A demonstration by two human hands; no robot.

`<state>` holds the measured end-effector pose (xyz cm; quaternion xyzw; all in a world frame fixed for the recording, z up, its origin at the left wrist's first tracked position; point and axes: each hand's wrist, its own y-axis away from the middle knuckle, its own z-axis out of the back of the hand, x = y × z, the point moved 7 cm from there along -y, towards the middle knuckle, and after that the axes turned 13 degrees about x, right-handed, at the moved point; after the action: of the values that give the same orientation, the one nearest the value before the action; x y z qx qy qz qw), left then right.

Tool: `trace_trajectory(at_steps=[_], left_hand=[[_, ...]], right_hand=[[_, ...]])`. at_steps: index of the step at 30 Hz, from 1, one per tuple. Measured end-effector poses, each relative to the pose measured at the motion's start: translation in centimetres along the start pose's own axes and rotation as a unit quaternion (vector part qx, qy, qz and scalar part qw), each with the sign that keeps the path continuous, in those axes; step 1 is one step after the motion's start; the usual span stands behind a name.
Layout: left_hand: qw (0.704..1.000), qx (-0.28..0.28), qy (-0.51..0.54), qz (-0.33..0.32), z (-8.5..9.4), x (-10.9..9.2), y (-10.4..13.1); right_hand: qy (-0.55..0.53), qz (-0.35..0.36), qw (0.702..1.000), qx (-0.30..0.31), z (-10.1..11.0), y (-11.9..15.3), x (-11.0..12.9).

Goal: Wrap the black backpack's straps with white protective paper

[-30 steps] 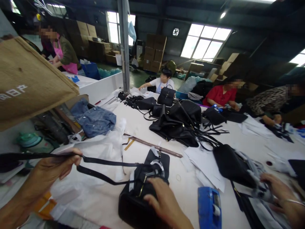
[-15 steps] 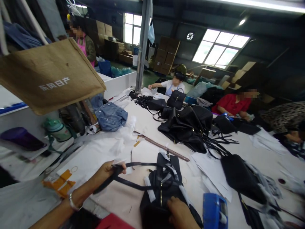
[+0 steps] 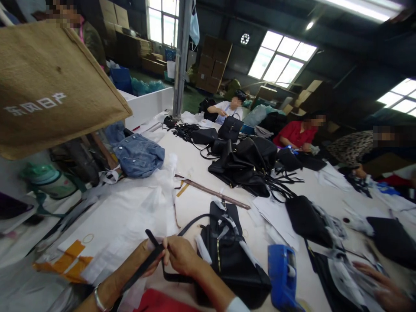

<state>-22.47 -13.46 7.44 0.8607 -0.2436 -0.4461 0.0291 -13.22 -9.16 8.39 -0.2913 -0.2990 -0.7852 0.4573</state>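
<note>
1. Since the earlier frame, our right hand (image 3: 182,255) has left the front of the black bag (image 3: 245,266) and come beside our left hand (image 3: 143,252); the strap (image 3: 141,269), then stretched between left hand and bag, now arches loosely.
2. Left grip: we see the fingers closed around the strap, one end standing up past the hand and a length trailing over the wrist.
3. Right grip: the fingers curl inward, tips meeting the left fingers at the strap; we cannot tell how much of it they hold.
4. Bag: it lies on the tabletop (image 3: 182,147) to the right of both hands, gold zip (image 3: 218,255) upward, flap pointing away from us. Our right forearm hides its lower left edge.
5. Right margin: the bag's corner comes just beside a blue tape dispenser (image 3: 276,268); we cannot tell whether they touch. Past the dispenser, a strip of tabletop runs to a co-worker's hand (image 3: 378,279).
6. Far margin: a brown strip (image 3: 214,193) lies near the flap, with white sheets (image 3: 276,221) to its right and heaped black bags (image 3: 247,164) beyond.
7. Left margin: thin white sheeting (image 3: 139,206) spreads near our hands; a red cloth (image 3: 164,302) fills the bottom edge.
</note>
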Motion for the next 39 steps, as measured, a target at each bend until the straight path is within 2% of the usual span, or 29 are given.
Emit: trace_trajectory(at_steps=[2, 4, 6, 8, 10, 12, 13, 14, 15, 16, 17, 19, 20, 21, 23, 24, 25, 27, 28, 30, 32, 34, 36, 38, 39], left_hand=[[0.999, -0.039, -0.016, 0.008, 1.6, 0.0, 0.5], [0.995, -0.092, -0.033, 0.016, 3.6, 0.0, 1.0], [0.989, -0.141, -0.047, 0.025, 5.7, -0.2, 1.4], [0.982, -0.177, -0.063, 0.031, 7.4, -1.1, 1.9], [0.973, -0.21, -0.093, 0.02, 8.5, -3.5, 2.8], [0.964, -0.236, -0.116, -0.028, 8.9, -7.4, 4.0], [0.957, -0.257, -0.115, -0.066, 8.9, -9.6, 4.7], [0.946, -0.278, -0.113, -0.123, 8.6, -12.1, 5.6], [0.935, -0.289, -0.111, -0.174, 8.2, -14.2, 6.3], [0.922, -0.3, -0.11, -0.217, 7.6, -16.0, 7.0], [0.913, -0.303, -0.108, -0.252, 6.9, -17.3, 7.4], [0.903, -0.296, -0.101, -0.294, 5.4, -18.4, 7.4], [0.905, -0.286, -0.091, -0.301, 4.8, -18.2, 7.1], [0.91, -0.275, -0.077, -0.299, 4.2, -17.6, 6.5], [0.928, -0.25, -0.035, -0.275, 3.3, -15.5, 5.0], [0.938, -0.234, -0.015, -0.254, 2.9, -14.2, 4.2], [0.946, -0.219, 0.004, -0.238, 2.5, -12.9, 3.5], [0.962, -0.181, 0.028, -0.202, 1.2, -10.5, 2.1], [0.968, -0.162, 0.035, -0.187, 0.4, -9.5, 1.5], [0.978, -0.124, 0.04, -0.16, -1.5, -7.6, 0.4], [0.986, -0.088, 0.025, -0.139, -3.4, -6.3, -0.4], [0.991, -0.058, -0.003, -0.119, -4.7, -5.5, -0.7], [0.992, -0.058, -0.029, -0.107, -4.6, -5.2, -0.2], [0.988, -0.101, -0.034, -0.111, -3.0, -5.1, 0.9], [0.984, -0.13, -0.03, -0.119, -1.8, -5.2, 1.6]], right_hand=[[-0.017, -0.029, 0.999, 0.002, 0.2, 0.1, -0.7], [-0.051, -0.069, 0.996, -0.034, 1.9, 1.6, -1.8], [-0.107, -0.113, 0.981, -0.118, 5.8, 4.7, -3.1], [-0.141, -0.158, 0.943, -0.258, 11.8, 10.0, -4.1], [-0.108, -0.185, 0.881, -0.421, 18.6, 16.8, -3.8], [-0.048, -0.193, 0.793, -0.576, 24.0, 24.1, -2.5], [0.005, -0.222, 0.758, -0.614, 25.6, 26.9, -1.8], [0.067, -0.265, 0.731, -0.625, 26.4, 28.9, -1.3], [0.125, -0.307, 0.72, -0.61, 26.5, 29.9, -1.2], [0.172, -0.342, 0.727, -0.57, 25.8, 29.9, -1.7], [0.204, -0.366, 0.752, -0.509, 24.3, 29.1, -2.8], [0.219, -0.366, 0.835, -0.349, 19.5, 26.0, -6.5], [0.212, -0.359, 0.873, -0.254, 16.5, 24.1, -8.7], [0.204, -0.36, 0.894, -0.172, 13.6, 22.6, -10.7], [0.169, -0.372, 0.912, -0.031, 8.9, 20.4, -14.2], [0.151, -0.37, 0.917, 0.001, 7.7, 19.4, -15.0], [0.135, -0.357, 0.924, 0.004, 7.4, 18.2, -15.1], [0.106, -0.294, 0.948, -0.056, 8.8, 15.3, -13.0], [0.084, -0.248, 0.96, -0.099, 9.8, 13.7, -11.0], [0.01, -0.146, 0.98, -0.136, 10.8, 9.8, -5.9], [-0.111, -0.038, 0.988, -0.099, 9.7, 5.8, -0.9], [-0.24, 0.028, 0.969, -0.042, 7.2, 2.8, 2.2], [-0.332, 0.031, 0.943, 0.011, 4.3, 1.5, 2.5], [-0.364, -0.011, 0.931, 0.018, 2.4, 1.7, 0.1], [-0.372, -0.041, 0.927, -0.005, 2.1, 2.3, -1.7]])
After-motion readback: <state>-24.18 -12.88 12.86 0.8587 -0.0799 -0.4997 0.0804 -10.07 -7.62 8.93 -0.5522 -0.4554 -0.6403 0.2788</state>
